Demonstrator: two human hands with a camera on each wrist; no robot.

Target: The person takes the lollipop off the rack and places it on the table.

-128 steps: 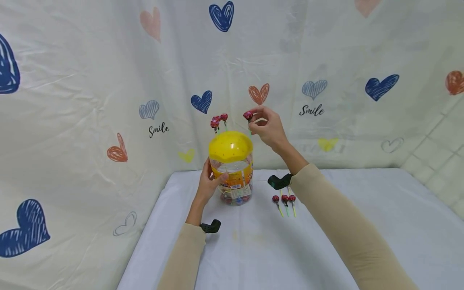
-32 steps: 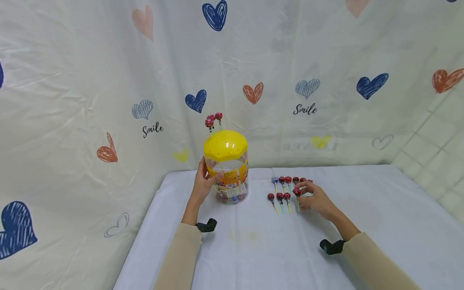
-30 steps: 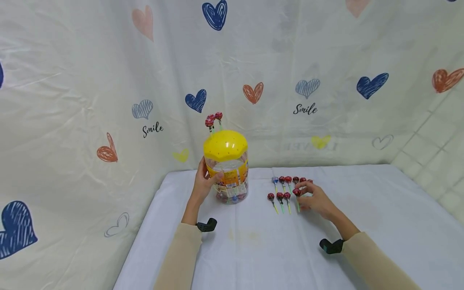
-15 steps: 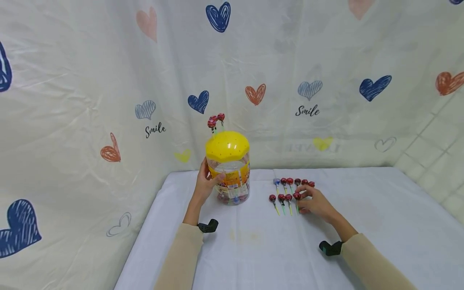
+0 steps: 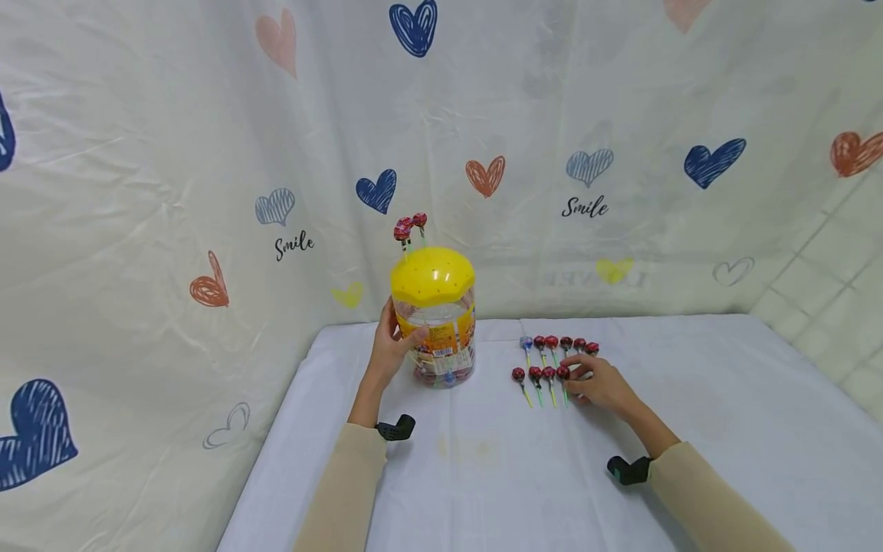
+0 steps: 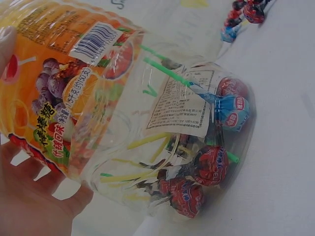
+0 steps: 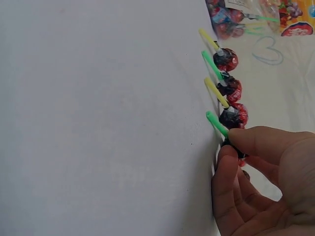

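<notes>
My left hand (image 5: pixel 392 349) grips the side of a clear plastic candy jar (image 5: pixel 441 368) with a yellow domed lid (image 5: pixel 433 277). Several lollipops (image 5: pixel 403 230) stick up out of the lid's holes, and more lie in the bottom of the jar, a blue-wrapped lollipop (image 6: pixel 231 112) among them. On the right, my right hand (image 5: pixel 603 385) pinches a red-wrapped lollipop (image 5: pixel 562 372) with a green stick (image 7: pixel 216 123), low at the right end of the front row. Thumb and fingertips cover most of its head in the right wrist view.
Left of that lollipop lie several others in the front row, such as a red lollipop (image 5: pixel 518 375) on a yellow stick. A back row starts with a blue lollipop (image 5: pixel 526 343). White cloth covers the table (image 5: pixel 483 475); a heart-printed curtain (image 5: pixel 524 100) hangs behind.
My right hand carried a lollipop from beside the jar's lid down to the right end of the front row, and has lowered it slightly since. My left hand keeps holding the jar.
</notes>
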